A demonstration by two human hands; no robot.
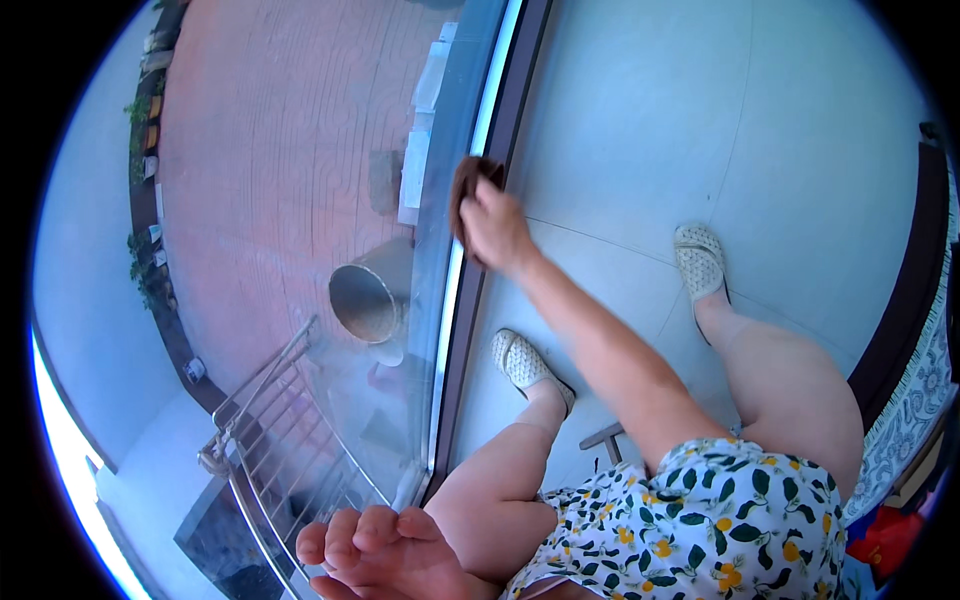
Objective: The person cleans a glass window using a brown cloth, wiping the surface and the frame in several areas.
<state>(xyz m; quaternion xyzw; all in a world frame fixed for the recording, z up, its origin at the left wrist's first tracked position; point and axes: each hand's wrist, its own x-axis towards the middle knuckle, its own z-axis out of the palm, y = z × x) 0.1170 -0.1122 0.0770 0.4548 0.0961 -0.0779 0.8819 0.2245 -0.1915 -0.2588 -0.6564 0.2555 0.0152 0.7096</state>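
My right hand [496,225] is closed around a bunched brown cloth [466,206], which lies against the lower frame [459,300] of a glass pane. Near the bottom of the view my left hand [390,551] is raised with its palm up and fingers slightly curled, holding nothing. Whether it touches the glass cannot be told. Through the glass pane [375,420] a paved yard shows. The dark and silvery frame runs from the top middle down to beside my left knee.
Beyond the glass are a metal drying rack [277,450], a bucket [367,300], white boxes [426,112] and potted plants [139,255]. Indoors, my feet in woven shoes [701,262] rest on the tiled floor [622,150]. A patterned fringed cloth [907,427] hangs at the right.
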